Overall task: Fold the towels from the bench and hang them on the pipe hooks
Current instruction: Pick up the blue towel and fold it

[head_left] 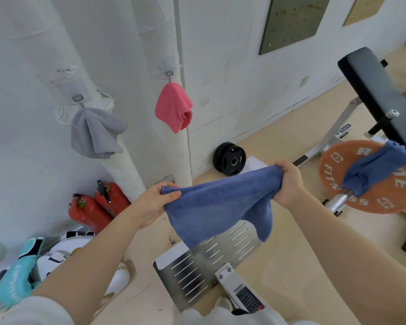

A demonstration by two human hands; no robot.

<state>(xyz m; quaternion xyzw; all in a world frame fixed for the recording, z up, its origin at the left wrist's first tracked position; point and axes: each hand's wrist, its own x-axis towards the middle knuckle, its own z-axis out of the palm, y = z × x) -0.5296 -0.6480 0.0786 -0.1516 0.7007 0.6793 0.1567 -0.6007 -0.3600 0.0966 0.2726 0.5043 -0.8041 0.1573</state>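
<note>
- The person holds a blue towel [218, 202] stretched in the air between both hands, above a slotted metal plate [209, 261] on the floor.
- Left hand [154, 202]: the grip pinches one upper corner of the blue towel, thumb on top of the cloth.
- Right hand [288, 181]: the grip is curled round the opposite upper edge, which is bunched in the fist.
- The lower part of the blue towel hangs loose in two drooping points.
- A grey towel [95, 133] hangs from a hook on the left white pipe [117, 160].
- A pink towel [174, 106] hangs from a hook on the right white pipe [162, 38].
- A second blue towel [375, 168] lies draped over an orange weight plate [370, 179] and its bar end, just beside the black padded surface [375, 90].
- A black weight plate [229, 159] leans against the wall near the base of the right pipe.
- Two red fire extinguishers [96, 207] stand by the left pipe's base.
</note>
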